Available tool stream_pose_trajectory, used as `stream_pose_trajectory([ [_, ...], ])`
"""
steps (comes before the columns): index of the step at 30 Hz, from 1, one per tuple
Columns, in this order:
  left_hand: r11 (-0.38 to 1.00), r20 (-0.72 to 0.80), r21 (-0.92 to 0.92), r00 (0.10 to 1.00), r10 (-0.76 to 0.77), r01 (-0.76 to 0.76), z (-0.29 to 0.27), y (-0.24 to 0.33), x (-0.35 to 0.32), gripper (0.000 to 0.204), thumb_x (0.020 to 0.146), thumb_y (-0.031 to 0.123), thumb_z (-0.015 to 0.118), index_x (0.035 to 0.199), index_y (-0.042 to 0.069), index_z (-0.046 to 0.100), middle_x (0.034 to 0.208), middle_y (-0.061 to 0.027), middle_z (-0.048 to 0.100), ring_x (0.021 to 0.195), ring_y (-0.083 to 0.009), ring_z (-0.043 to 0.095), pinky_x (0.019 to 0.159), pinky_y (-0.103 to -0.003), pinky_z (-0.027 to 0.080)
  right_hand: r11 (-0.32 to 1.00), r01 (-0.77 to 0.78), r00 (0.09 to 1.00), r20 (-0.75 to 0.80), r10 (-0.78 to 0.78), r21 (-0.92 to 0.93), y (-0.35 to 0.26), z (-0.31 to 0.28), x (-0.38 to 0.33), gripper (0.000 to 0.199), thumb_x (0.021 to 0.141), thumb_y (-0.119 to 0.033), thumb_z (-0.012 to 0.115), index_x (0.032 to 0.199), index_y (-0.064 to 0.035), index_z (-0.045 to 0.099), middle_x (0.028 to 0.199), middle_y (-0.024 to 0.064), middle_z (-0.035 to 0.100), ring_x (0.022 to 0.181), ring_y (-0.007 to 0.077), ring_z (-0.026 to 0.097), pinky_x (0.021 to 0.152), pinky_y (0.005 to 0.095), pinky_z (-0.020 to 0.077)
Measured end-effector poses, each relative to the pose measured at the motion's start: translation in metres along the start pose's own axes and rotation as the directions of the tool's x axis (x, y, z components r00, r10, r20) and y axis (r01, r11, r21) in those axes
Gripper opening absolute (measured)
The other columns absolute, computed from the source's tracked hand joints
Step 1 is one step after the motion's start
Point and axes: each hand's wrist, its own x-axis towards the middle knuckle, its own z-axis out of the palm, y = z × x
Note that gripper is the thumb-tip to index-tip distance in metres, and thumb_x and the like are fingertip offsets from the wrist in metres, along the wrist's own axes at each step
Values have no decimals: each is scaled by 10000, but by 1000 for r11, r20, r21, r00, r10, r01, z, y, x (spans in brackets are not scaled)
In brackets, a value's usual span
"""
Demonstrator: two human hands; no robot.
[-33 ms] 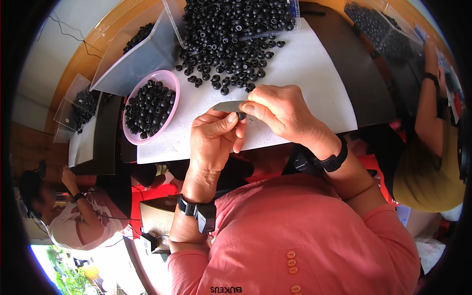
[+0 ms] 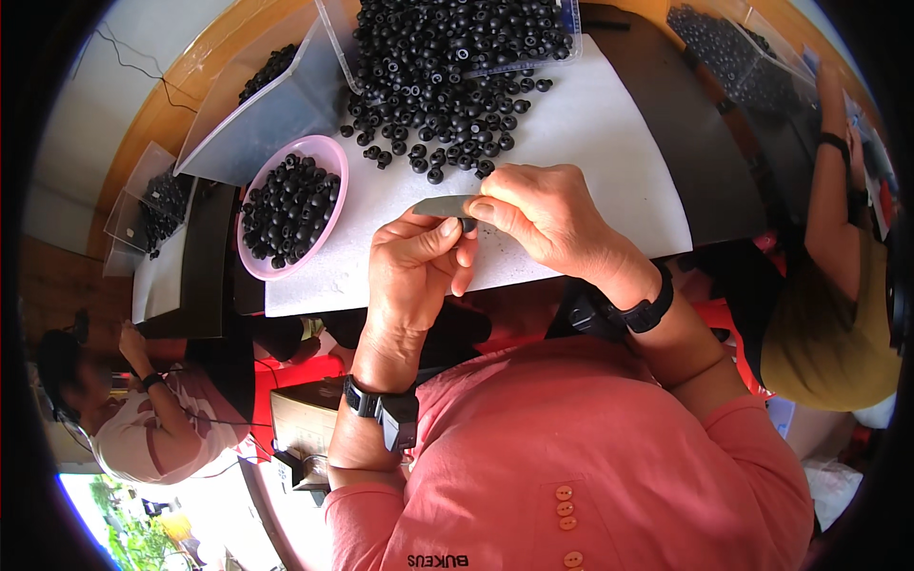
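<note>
Above the front edge of the white board [image 2: 628, 162], both hands meet. My right hand [image 2: 547, 214] pinches a flat grey blade [image 2: 440, 206] with a slanted end; any handle is hidden by the fingers. Closed under the blade, my left hand [image 2: 411, 259] grips a small black rubber-like part [image 2: 467, 225] between thumb and fingers. The blade lies against the top of this part, which is mostly covered. Beyond the hands, many loose black knobbed parts [image 2: 457, 105] spill across the board. To the left stands a pink bowl [image 2: 341, 202] filled with similar parts.
A clear bin [image 2: 577, 29] lies tipped at the back, the pile coming out of it. Left of it leans another translucent bin [image 2: 276, 128]. Co-workers sit at both sides, one in a pale top [image 2: 157, 433], another in an olive top [image 2: 838, 333]. Dark specks dot the board.
</note>
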Motion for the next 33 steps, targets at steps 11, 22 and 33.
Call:
stream_pose_trajectory([
  [11,1000,2,7,1000,-13,13,0,0,0,188,963,51,663,1067,-104,677,873,-165,695,633,-209,639,430,-298,461,998,-52,998,23,51,43,0,0,-1,210,948,-211,702,821,-58,635,725,94,653,628,312,638,548,414,479],
  [22,999,47,8,998,-51,51,-2,4,0,178,957,53,667,1049,-98,669,874,-167,692,637,-211,635,435,-295,464,996,-58,997,57,54,62,-1,-2,0,237,958,-231,696,809,-62,621,719,93,649,626,312,637,550,419,477],
  [33,994,72,-41,992,-103,106,-7,6,0,219,915,14,677,1094,-108,645,862,-176,688,643,-198,639,412,-272,456,999,30,996,78,-33,35,4,0,-3,214,952,-239,700,836,-74,628,725,90,642,643,313,642,558,426,486],
])
